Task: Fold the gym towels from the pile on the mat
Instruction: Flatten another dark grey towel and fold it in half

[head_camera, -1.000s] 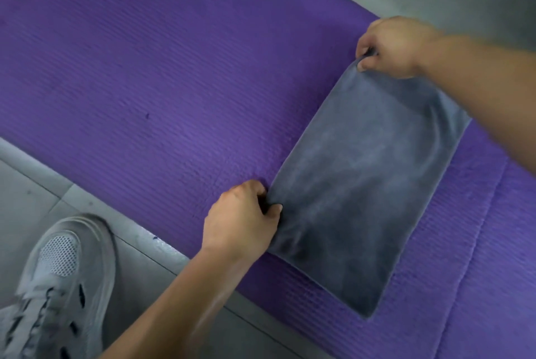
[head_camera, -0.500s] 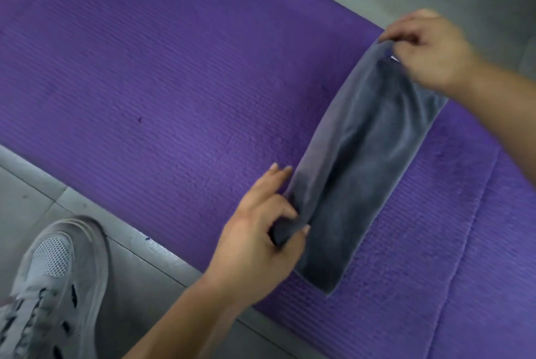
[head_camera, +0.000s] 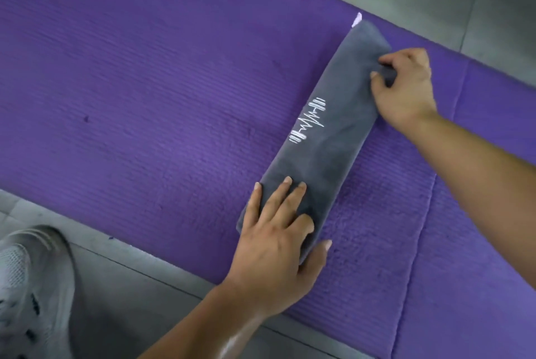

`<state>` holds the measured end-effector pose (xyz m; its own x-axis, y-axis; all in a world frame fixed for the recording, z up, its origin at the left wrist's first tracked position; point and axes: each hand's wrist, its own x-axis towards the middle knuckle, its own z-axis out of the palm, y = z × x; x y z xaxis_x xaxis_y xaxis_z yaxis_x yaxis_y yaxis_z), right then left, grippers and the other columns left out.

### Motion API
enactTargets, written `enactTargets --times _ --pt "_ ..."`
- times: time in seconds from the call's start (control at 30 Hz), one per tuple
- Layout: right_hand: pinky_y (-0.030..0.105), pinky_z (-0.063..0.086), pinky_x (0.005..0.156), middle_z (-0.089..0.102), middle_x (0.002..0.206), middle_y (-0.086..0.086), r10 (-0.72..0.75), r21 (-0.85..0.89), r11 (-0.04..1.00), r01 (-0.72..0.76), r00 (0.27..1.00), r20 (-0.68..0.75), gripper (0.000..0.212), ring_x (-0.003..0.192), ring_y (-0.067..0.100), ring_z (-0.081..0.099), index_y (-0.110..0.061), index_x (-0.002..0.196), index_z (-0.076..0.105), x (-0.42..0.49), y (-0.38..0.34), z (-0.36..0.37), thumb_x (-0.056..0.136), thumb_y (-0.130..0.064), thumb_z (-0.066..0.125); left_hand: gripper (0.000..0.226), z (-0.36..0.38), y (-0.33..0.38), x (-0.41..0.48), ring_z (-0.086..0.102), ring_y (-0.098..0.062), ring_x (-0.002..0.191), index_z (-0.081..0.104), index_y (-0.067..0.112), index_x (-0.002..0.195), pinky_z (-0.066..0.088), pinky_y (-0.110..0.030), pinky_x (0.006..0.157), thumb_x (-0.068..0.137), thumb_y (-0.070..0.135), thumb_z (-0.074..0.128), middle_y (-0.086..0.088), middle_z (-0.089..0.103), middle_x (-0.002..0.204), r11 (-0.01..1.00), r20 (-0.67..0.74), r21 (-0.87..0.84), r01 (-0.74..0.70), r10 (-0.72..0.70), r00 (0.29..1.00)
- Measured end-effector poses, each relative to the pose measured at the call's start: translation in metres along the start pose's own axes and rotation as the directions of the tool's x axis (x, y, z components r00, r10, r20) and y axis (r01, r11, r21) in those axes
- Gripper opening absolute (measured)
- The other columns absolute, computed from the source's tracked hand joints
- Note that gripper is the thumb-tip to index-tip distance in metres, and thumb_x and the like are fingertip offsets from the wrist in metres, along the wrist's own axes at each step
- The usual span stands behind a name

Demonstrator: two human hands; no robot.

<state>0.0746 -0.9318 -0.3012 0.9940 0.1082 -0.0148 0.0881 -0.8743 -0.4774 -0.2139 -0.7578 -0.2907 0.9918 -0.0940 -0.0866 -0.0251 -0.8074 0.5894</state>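
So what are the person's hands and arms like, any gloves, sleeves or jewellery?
Both are bare. The left hand and right hand have no gloves, and no rings, watch or bands show. The left forearm and right forearm are uncovered as far as the picture reaches; no sleeve is in view. Nails are short and plain.

Grey shoe (head_camera: 29,280) cropped at the corner — towel (head_camera: 324,138) end beneath left hand (head_camera: 275,251)

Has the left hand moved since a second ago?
Yes. The left hand has shifted right along the near edge of the mat, away from the shoe, and now lies flat on the folded towel.
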Motion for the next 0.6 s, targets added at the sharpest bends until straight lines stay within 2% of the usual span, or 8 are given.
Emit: enactTargets --times 0.1,0.17,0.2,0.3,0.4,0.47,0.6 --pt "0.030 0.029 0.114 0.045 0.142 0.009 0.022 -0.104 0.994 -0.026 0.999 -0.037 0.040 0.139 0.033 0.034 -0.014 0.133 0.058 -0.005 -0.005 0.006 0.097 -0.031 0.052 0.045 -0.003 -0.006 0.014 0.019 -0.022 0.155 0.058 0.018 0.133 0.019 -0.053 0.124 0.099 0.043 0.041 -0.009 0.032 0.163 0.995 -0.042 0.083 0.054 -0.050 0.998" --pt "0.045 0.019 0.122 0.040 0.153 0.008 0.046 -0.180 0.982 -0.055 0.997 -0.057 0.042 0.151 0.036 0.017 -0.016 0.134 0.057 -0.010 -0.014 0.007 0.098 -0.034 0.049 0.061 0.000 -0.011 0.022 0.008 -0.026 0.157 0.038 0.013 0.152 0.017 -0.052 0.125 0.099 0.042 0.037 -0.013 0.017 0.168 0.975 0.012 0.204 0.093 -0.097 0.995" --pt "0.048 0.015 0.123 0.034 0.158 0.008 0.018 -0.212 0.977 -0.028 0.999 -0.050 0.043 0.154 0.035 0.009 -0.016 0.135 0.056 -0.014 -0.020 0.008 0.098 -0.037 0.048 0.066 0.003 -0.013 0.023 0.003 -0.027 0.157 0.029 0.011 0.157 0.016 -0.052 0.125 0.100 0.043 0.035 -0.014 0.011 0.169 0.962 0.046 0.257 0.093 -0.109 0.993" --pt "0.052 0.010 0.124 0.023 0.166 0.007 -0.222 -0.285 0.929 0.238 0.971 0.089 0.054 0.155 0.034 0.002 -0.017 0.145 0.049 -0.025 -0.042 0.013 0.099 -0.045 0.042 0.070 0.011 -0.015 0.017 -0.002 -0.031 0.157 0.019 0.009 0.161 0.016 -0.053 0.124 0.103 0.047 0.030 -0.016 0.004 0.169 0.938 0.109 0.342 0.058 -0.101 0.989" --pt "0.050 0.000 0.125 0.011 0.169 0.006 -0.369 -0.282 0.842 0.460 0.872 0.321 0.060 0.155 0.031 -0.006 -0.021 0.156 0.033 -0.037 -0.056 0.028 0.103 -0.050 0.031 0.073 0.014 -0.015 0.014 -0.003 -0.031 0.157 0.018 0.012 0.161 0.016 -0.055 0.124 0.102 0.054 0.029 -0.017 0.002 0.169 0.928 0.112 0.370 0.052 -0.100 0.989" --pt "0.048 -0.007 0.125 0.003 0.170 0.003 -0.364 -0.313 0.804 0.506 0.834 0.414 0.064 0.155 0.029 -0.011 -0.025 0.159 0.026 -0.041 -0.054 0.035 0.103 -0.056 0.022 0.076 0.014 -0.016 0.014 -0.002 -0.031 0.157 0.016 0.014 0.162 0.017 -0.055 0.123 0.102 0.059 0.028 -0.016 0.001 0.169 0.921 0.122 0.389 0.035 -0.089 0.989" --pt "0.048 -0.010 0.124 -0.010 0.169 -0.004 -0.290 -0.385 0.789 0.479 0.843 0.453 0.072 0.153 0.026 -0.019 -0.032 0.161 0.009 -0.031 -0.039 0.030 0.098 -0.068 0.013 0.082 0.013 -0.017 0.010 -0.002 -0.032 0.157 0.013 0.015 0.162 0.019 -0.055 0.123 0.100 0.065 0.030 -0.016 0.001 0.169 0.914 0.145 0.405 0.029 -0.096 0.985"
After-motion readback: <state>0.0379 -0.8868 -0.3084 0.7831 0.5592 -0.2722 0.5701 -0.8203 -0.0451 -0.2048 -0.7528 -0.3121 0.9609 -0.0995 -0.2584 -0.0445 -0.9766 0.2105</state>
